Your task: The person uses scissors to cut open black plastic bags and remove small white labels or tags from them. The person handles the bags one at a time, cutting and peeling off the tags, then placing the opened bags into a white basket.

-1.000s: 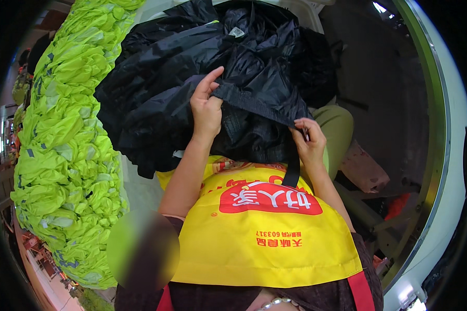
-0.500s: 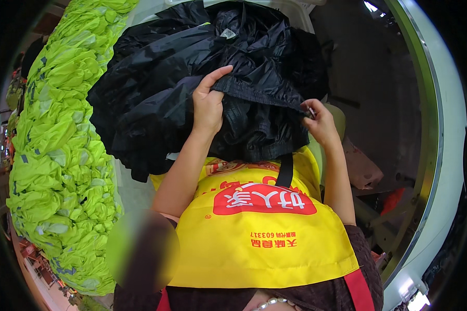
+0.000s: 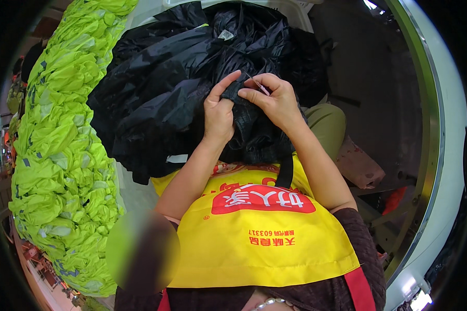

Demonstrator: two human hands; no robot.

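A large black garment (image 3: 155, 98) of thin, shiny fabric lies bunched in front of me, partly over my lap. My left hand (image 3: 220, 116) is closed on its gathered elastic edge, with the index finger stretched out along the cloth. Close beside it, my right hand (image 3: 275, 101) has thumb and index finger pinched near the same edge. A small, slim, pinkish metallic tool (image 3: 262, 87) sticks out between the right fingers; its exact kind is too small to tell. A white label (image 3: 225, 35) shows on the fabric farther off.
A long heap of neon-yellow garments (image 3: 62, 155) runs down the left side. Behind the black cloth is the rim of a pale bin (image 3: 296, 13). A curved pale table edge (image 3: 425, 129) bounds the right. My yellow apron (image 3: 275, 259) covers my lap.
My right hand has moved left and up, from the far right end of the elastic edge to beside my left hand. The stretched edge is now slack and bunched.
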